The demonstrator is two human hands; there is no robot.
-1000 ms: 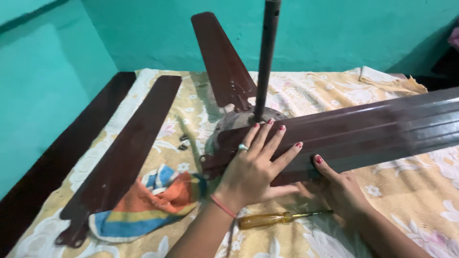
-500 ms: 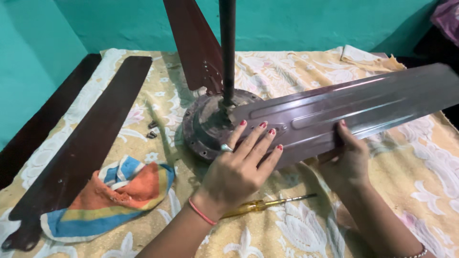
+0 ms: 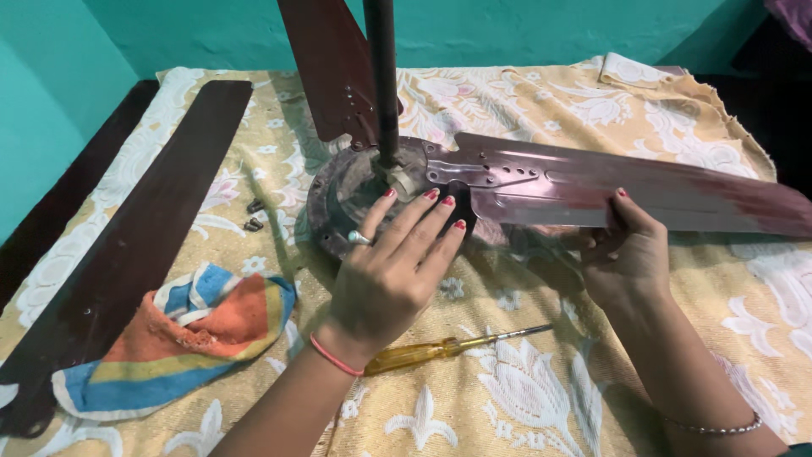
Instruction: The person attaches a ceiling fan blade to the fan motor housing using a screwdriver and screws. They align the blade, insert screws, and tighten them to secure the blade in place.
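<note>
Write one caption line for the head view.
Left hand rests on fan motor; right hand grips a brown blade.

My ceiling fan's round grey motor housing (image 3: pixel 355 199) sits on the floral bedsheet, rod (image 3: pixel 382 80) upright, one glossy brown blade (image 3: pixel 643 190) stretching right, another (image 3: pixel 330 68) angled away behind it.
</note>
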